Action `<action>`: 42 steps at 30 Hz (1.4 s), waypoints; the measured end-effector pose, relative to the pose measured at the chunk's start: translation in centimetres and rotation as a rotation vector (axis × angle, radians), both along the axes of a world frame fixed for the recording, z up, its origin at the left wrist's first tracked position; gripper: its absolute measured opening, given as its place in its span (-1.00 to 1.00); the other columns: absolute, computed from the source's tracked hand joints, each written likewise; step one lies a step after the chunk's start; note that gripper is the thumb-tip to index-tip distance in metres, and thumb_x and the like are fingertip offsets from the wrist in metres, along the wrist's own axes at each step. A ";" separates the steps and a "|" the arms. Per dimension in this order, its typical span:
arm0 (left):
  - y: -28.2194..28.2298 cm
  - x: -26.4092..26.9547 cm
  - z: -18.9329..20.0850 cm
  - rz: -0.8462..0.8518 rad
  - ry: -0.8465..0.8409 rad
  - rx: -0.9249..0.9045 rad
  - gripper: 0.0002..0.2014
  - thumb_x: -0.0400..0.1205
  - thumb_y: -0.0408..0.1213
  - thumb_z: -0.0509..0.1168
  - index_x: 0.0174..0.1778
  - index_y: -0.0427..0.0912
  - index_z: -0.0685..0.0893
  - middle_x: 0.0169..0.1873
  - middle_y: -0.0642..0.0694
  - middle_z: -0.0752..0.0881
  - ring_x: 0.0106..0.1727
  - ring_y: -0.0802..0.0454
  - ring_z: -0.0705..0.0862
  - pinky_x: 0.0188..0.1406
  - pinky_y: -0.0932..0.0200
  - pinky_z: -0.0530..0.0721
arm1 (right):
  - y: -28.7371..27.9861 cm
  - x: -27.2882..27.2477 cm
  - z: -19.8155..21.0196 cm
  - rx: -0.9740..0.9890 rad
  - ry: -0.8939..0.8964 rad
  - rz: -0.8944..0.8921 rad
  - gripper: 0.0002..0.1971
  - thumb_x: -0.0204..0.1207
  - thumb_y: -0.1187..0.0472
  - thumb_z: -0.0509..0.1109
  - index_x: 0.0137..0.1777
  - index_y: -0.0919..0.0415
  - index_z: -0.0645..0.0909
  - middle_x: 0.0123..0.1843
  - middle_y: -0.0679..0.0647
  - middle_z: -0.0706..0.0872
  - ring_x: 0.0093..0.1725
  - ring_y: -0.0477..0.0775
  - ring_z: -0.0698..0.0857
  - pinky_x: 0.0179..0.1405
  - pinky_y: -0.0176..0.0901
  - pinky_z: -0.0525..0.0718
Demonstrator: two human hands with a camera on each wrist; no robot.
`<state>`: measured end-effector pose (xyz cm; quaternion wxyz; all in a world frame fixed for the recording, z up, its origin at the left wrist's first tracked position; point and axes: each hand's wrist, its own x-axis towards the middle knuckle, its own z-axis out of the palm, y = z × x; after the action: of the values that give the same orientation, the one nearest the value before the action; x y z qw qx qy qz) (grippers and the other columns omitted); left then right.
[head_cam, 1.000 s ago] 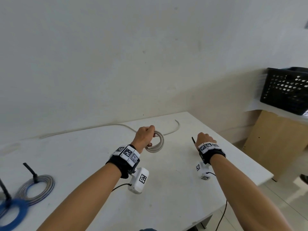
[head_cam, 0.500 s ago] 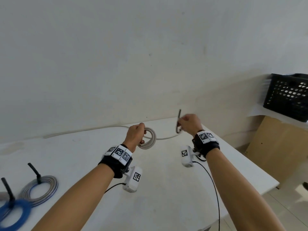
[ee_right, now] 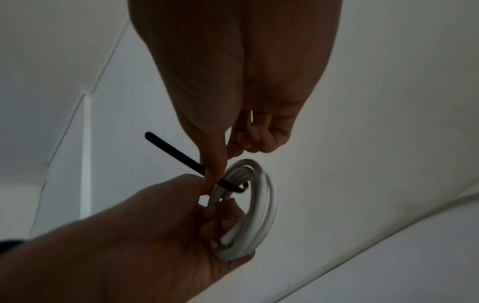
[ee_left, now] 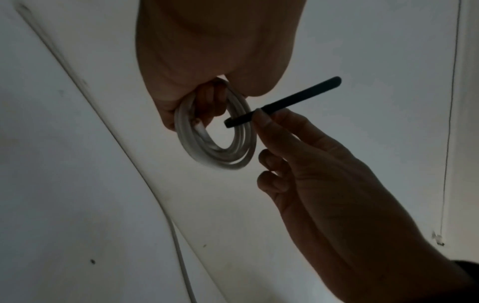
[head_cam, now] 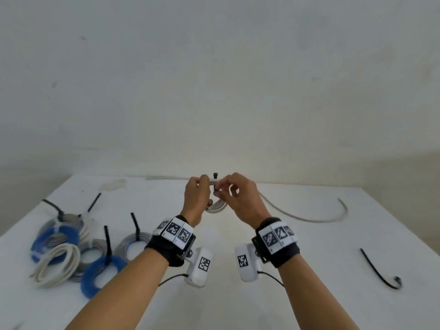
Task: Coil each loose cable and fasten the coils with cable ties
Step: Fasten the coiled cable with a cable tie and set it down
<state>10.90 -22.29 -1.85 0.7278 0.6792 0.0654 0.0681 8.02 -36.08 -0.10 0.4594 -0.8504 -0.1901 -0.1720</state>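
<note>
Fingers (ee_right: 215, 164) of the right hand (head_cam: 240, 198) pinch a thin black plastic cable tie (ee_left: 282, 102), its tip poking through the white round-cable coil (ee_left: 220, 143) clenched in the left hand (head_cam: 196, 198). Feed further, wrap around all strands, then thread the head.

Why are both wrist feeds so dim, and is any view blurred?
Both wrist views are backlit by the pale wall, so hands go dark; white coil and black cable tie stay readable. The head view is bright, soft, bowed at the edges.
</note>
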 end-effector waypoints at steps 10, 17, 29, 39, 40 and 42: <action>5.5 1.3 -2.2 0.046 -0.151 0.004 -0.72 0.73 -0.25 0.19 -0.08 -0.14 0.82 -0.13 -0.46 0.72 -0.25 -0.12 0.62 -0.35 0.06 0.61 | 5.5 1.7 -3.1 0.280 0.039 0.101 -0.87 0.54 0.31 0.58 -0.08 0.05 0.75 -0.04 -0.04 0.79 -0.12 0.01 0.75 -0.41 -0.21 0.62; 6.3 1.1 -2.2 0.113 -0.232 0.029 -0.72 0.75 -0.26 0.21 -0.16 -0.16 0.80 -0.16 -0.37 0.75 -0.34 0.01 0.55 -0.40 0.08 0.52 | 6.6 1.3 -3.0 0.495 0.134 0.193 -0.91 0.60 0.33 0.52 -0.11 0.33 0.70 -0.18 0.19 0.82 -0.24 0.11 0.80 -0.37 -0.14 0.73; 5.8 0.5 -2.2 0.091 -0.446 0.303 -0.79 0.80 -0.23 0.23 -0.02 -0.14 0.76 -0.20 0.04 0.81 -0.16 0.05 0.75 -0.16 0.09 0.71 | 5.9 0.9 -2.1 0.572 0.327 0.106 -0.65 0.74 0.17 0.37 -0.22 0.40 0.67 -0.50 -0.14 0.51 -0.45 -0.08 0.34 -0.45 -0.21 0.31; 5.6 0.4 -2.4 0.100 -0.492 0.351 -0.80 0.80 -0.27 0.23 0.00 -0.20 0.75 -0.14 0.01 0.82 -0.10 0.04 0.77 -0.12 0.21 0.73 | 5.8 1.1 -2.0 0.559 0.358 0.064 -0.69 0.72 0.22 0.38 -0.20 0.43 0.71 -0.51 -0.11 0.52 -0.45 -0.04 0.31 -0.45 -0.18 0.31; 5.6 0.4 -2.3 0.102 -0.511 0.365 -0.80 0.80 -0.28 0.23 0.00 -0.22 0.74 -0.16 0.01 0.81 -0.12 0.06 0.77 -0.16 0.27 0.71 | 5.7 1.1 -2.0 0.565 0.361 0.065 -0.68 0.72 0.21 0.38 -0.23 0.37 0.72 -0.49 -0.06 0.53 -0.43 -0.03 0.31 -0.45 -0.18 0.31; 5.5 0.3 -2.1 0.101 -0.548 0.404 -0.80 0.80 -0.28 0.23 -0.02 -0.22 0.74 -0.20 0.02 0.80 -0.17 0.09 0.75 -0.23 0.35 0.65 | 5.7 1.1 -1.9 0.575 0.374 0.068 -0.67 0.72 0.19 0.38 -0.28 0.29 0.72 -0.40 0.10 0.55 -0.41 -0.02 0.33 -0.44 -0.18 0.33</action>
<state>11.19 -16.80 -3.98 0.5648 0.7621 -0.1139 0.2954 9.12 -30.42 -1.97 0.7128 -0.6960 -0.0744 -0.0441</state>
